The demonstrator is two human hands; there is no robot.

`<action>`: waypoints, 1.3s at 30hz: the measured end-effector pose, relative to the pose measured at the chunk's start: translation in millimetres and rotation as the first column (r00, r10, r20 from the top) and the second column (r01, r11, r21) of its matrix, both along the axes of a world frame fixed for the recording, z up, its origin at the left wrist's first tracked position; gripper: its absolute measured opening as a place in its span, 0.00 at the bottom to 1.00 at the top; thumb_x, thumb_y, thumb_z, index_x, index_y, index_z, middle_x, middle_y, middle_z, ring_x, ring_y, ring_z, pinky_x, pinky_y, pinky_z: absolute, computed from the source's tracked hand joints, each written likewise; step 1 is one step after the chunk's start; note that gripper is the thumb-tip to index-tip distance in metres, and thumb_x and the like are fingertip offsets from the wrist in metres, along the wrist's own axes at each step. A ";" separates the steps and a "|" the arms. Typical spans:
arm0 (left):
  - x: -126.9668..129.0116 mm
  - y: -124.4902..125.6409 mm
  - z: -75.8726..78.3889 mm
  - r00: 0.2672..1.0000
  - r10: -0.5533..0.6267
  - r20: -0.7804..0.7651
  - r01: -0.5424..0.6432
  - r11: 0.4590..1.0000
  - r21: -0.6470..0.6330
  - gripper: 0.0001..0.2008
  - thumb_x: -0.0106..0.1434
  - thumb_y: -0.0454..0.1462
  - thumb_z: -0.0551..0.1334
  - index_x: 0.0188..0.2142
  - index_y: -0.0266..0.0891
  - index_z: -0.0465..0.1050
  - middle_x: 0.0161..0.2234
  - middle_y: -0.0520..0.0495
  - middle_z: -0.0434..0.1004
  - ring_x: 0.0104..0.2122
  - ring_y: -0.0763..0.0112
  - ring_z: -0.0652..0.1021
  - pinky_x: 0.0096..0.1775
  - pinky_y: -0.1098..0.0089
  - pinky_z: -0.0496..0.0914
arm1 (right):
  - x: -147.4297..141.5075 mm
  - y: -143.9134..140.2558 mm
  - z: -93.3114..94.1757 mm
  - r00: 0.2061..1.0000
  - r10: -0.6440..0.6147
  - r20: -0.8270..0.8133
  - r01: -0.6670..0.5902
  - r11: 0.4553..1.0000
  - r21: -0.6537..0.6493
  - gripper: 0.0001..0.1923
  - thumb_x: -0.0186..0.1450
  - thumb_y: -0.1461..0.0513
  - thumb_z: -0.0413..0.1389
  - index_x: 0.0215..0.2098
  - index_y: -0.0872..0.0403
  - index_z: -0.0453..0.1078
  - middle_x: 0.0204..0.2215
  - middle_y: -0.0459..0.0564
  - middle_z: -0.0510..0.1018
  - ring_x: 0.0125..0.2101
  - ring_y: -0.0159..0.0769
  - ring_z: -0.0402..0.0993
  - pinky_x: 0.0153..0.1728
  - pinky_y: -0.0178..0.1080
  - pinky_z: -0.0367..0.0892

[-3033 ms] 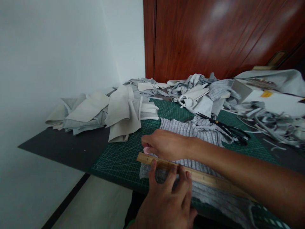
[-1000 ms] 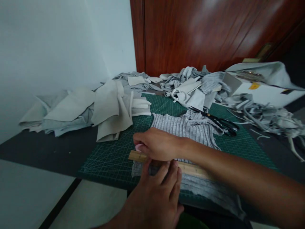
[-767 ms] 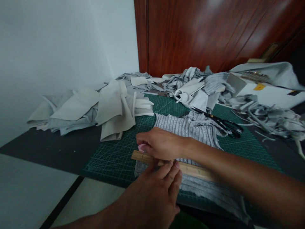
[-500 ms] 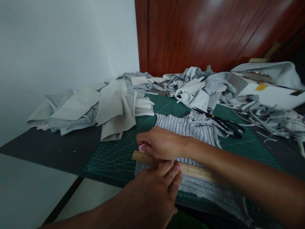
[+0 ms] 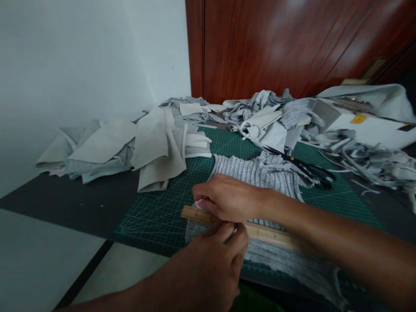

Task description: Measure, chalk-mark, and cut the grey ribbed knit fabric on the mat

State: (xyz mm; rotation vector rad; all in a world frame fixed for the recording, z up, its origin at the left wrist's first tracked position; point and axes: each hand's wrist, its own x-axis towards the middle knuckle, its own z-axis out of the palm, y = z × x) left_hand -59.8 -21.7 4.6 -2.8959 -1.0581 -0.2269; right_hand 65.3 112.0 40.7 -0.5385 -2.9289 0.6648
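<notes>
A grey ribbed piece of fabric (image 5: 253, 173) lies on a green cutting mat (image 5: 156, 212). A wooden ruler (image 5: 195, 214) lies across the fabric near the mat's front edge. My left hand (image 5: 208, 268) presses its fingertips down on the ruler. My right hand (image 5: 227, 197) is closed around a small pink piece of chalk (image 5: 199, 203), whose tip sits at the ruler's far edge near its left end. My right forearm crosses the fabric from the lower right.
Black scissors (image 5: 308, 170) lie on the mat behind the fabric. Folded beige and grey cloth pieces (image 5: 130, 147) are stacked at the left. A heap of grey scraps (image 5: 367, 158) and a white box (image 5: 373, 128) are at the right. A wooden door (image 5: 292, 43) stands behind.
My right hand with the chalk has slid a little to the right along the ruler. My left hand's fingers have curled and drawn closer together on the ruler.
</notes>
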 end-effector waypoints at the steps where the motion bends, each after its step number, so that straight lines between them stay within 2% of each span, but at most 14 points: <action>1: 0.2 -0.2 -1.0 1.000 0.002 0.001 -0.002 1.000 -0.005 0.24 0.73 0.45 0.61 0.61 0.30 0.76 0.62 0.36 0.77 0.57 0.56 0.76 0.55 0.62 0.70 | 1.5 -0.3 -0.2 1.000 0.000 0.000 0.000 1.000 0.000 0.06 0.72 0.67 0.55 0.35 0.54 0.71 0.23 0.41 0.66 0.25 0.30 0.60 0.27 0.37 0.47; 10: 1.0 -2.2 -4.2 0.998 0.015 0.055 -0.015 1.000 -0.009 0.21 0.73 0.42 0.59 0.56 0.31 0.79 0.60 0.39 0.78 0.58 0.57 0.74 0.61 0.62 0.66 | 8.6 -4.2 1.7 1.000 -0.024 -0.009 0.024 0.999 -0.034 0.07 0.70 0.68 0.55 0.34 0.53 0.69 0.23 0.40 0.64 0.25 0.30 0.60 0.28 0.36 0.50; 14: -0.4 -1.1 -8.3 0.996 0.032 0.081 -0.028 0.998 -0.051 0.21 0.73 0.44 0.60 0.57 0.32 0.79 0.61 0.39 0.78 0.60 0.55 0.72 0.62 0.61 0.67 | 11.4 -5.4 1.7 0.999 -0.030 -0.016 0.030 0.999 -0.041 0.08 0.71 0.68 0.55 0.33 0.53 0.68 0.23 0.40 0.64 0.25 0.30 0.59 0.28 0.37 0.49; 17: -0.9 -0.1 -9.6 0.996 -0.005 0.087 0.010 0.999 -0.049 0.22 0.73 0.44 0.59 0.57 0.30 0.79 0.60 0.39 0.78 0.60 0.53 0.73 0.61 0.59 0.68 | 15.3 -5.8 1.3 0.999 -0.027 -0.018 0.026 0.998 -0.048 0.08 0.71 0.68 0.54 0.33 0.53 0.68 0.23 0.41 0.65 0.25 0.30 0.60 0.28 0.38 0.49; 22: 1.2 -0.6 -8.9 0.994 0.037 0.102 -0.036 0.999 -0.007 0.22 0.73 0.39 0.57 0.60 0.28 0.76 0.59 0.40 0.80 0.58 0.56 0.75 0.63 0.62 0.67 | 21.9 -6.1 3.0 0.999 -0.037 -0.009 0.036 0.997 -0.068 0.10 0.71 0.68 0.54 0.31 0.54 0.67 0.23 0.41 0.67 0.25 0.29 0.62 0.28 0.37 0.51; 28: -2.9 2.7 -15.3 0.997 -0.055 0.060 0.057 0.998 -0.040 0.26 0.73 0.43 0.57 0.62 0.24 0.73 0.63 0.32 0.75 0.61 0.52 0.73 0.64 0.57 0.67 | 22.7 -4.3 6.2 1.000 -0.012 0.021 0.013 0.998 -0.068 0.08 0.68 0.71 0.56 0.33 0.55 0.70 0.24 0.42 0.70 0.26 0.30 0.64 0.29 0.36 0.53; 33: -5.1 1.5 -19.9 0.997 -0.044 0.067 0.050 0.995 -0.089 0.28 0.73 0.42 0.56 0.65 0.23 0.68 0.67 0.29 0.70 0.67 0.51 0.69 0.65 0.55 0.66 | 13.2 -2.3 5.2 0.996 -0.076 -0.039 0.077 0.997 0.013 0.06 0.71 0.68 0.55 0.36 0.55 0.72 0.26 0.44 0.71 0.28 0.32 0.64 0.30 0.37 0.52; 39: -5.5 0.6 -19.8 0.997 -0.043 0.069 0.049 0.995 -0.085 0.28 0.73 0.42 0.57 0.64 0.23 0.69 0.66 0.29 0.72 0.65 0.51 0.71 0.66 0.56 0.65 | 1.7 -5.7 1.5 0.998 -0.060 -0.016 0.061 0.998 0.032 0.06 0.72 0.66 0.54 0.38 0.55 0.72 0.26 0.44 0.70 0.28 0.32 0.63 0.30 0.37 0.52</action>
